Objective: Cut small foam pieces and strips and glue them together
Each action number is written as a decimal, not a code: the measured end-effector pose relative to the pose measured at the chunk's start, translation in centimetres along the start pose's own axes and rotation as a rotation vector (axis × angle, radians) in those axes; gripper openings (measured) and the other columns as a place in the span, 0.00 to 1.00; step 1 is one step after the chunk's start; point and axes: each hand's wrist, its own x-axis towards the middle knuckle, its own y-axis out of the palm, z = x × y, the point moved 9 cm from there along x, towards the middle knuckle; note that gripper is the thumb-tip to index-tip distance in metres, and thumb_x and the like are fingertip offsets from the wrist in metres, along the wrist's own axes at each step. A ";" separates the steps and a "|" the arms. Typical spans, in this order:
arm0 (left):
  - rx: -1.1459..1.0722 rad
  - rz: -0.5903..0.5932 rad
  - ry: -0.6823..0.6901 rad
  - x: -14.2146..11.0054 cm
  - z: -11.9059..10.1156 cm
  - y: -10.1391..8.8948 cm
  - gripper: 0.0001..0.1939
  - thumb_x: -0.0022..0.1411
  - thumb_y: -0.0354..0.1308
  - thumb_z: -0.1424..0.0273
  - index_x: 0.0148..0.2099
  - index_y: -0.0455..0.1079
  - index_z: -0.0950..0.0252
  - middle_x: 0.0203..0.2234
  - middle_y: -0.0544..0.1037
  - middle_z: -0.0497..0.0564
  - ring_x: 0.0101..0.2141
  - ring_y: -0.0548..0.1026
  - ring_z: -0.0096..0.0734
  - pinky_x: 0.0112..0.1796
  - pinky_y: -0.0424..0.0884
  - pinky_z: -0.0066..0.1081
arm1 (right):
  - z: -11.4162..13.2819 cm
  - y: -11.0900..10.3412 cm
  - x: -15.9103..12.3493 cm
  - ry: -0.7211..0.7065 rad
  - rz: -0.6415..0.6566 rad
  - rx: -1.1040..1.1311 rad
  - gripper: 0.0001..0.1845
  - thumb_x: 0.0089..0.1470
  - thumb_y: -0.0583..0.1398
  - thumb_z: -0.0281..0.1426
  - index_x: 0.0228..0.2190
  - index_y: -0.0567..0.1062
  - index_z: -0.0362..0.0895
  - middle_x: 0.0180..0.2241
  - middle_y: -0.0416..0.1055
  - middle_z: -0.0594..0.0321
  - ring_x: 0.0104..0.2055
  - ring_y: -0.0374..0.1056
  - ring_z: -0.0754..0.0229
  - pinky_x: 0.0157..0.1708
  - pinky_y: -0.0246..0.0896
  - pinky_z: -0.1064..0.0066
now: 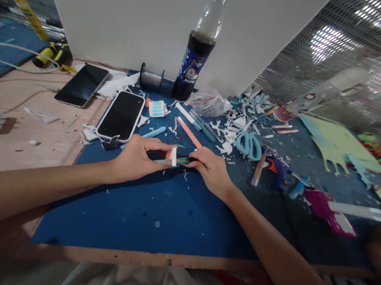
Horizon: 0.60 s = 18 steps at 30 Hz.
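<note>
"PEPSI" on the bottle (pixel 194 59)

Clear glossy plastic bottle (pixel 194 62)

Before you, the spool (pixel 151 77) stands left of the bottle (pixel 195 57); the scissors (pixel 248 145) lie right, on the bench (pixel 161 217).

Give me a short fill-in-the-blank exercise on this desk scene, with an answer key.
The word on the label of the bottle is ____.
The small piece at the left hand is white and ____.
Seen from the camera, the scissors lie to the ____ of the bottle.
The mat under the hands is ____.

Missing words: Pepsi; orange; right; blue.
</note>
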 end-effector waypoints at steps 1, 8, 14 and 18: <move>0.006 0.002 0.000 0.0 0.0 0.0 0.15 0.49 0.67 0.70 0.42 0.78 0.63 0.29 0.81 0.51 0.28 0.78 0.35 0.29 0.77 0.35 | 0.1 0.0 0.0 0.003 -0.002 0.001 0.21 0.63 0.49 0.43 0.30 0.72 0.44 0.24 0.70 0.62 0.26 0.64 0.62 0.28 0.58 0.70; -0.040 0.033 -0.042 0.0 0.1 0.2 0.13 0.49 0.68 0.71 0.40 0.77 0.66 0.31 0.81 0.52 0.30 0.79 0.34 0.32 0.79 0.32 | 0.6 -0.6 0.0 -0.059 -0.037 -0.006 0.17 0.63 0.50 0.40 0.30 0.71 0.43 0.24 0.69 0.63 0.27 0.62 0.63 0.28 0.56 0.71; -0.023 0.045 -0.044 -0.1 0.1 0.3 0.15 0.49 0.68 0.69 0.41 0.77 0.66 0.32 0.81 0.52 0.31 0.79 0.35 0.33 0.80 0.33 | -0.1 -0.7 0.0 -0.085 -0.016 0.018 0.14 0.62 0.52 0.39 0.31 0.71 0.45 0.24 0.69 0.65 0.26 0.60 0.63 0.26 0.54 0.72; -0.020 0.014 -0.039 0.0 -0.1 -0.1 0.15 0.49 0.68 0.69 0.41 0.77 0.66 0.32 0.81 0.51 0.32 0.80 0.36 0.34 0.80 0.32 | -0.6 -0.9 0.0 -0.077 -0.023 0.026 0.15 0.62 0.52 0.39 0.31 0.71 0.44 0.25 0.69 0.64 0.27 0.61 0.63 0.25 0.53 0.72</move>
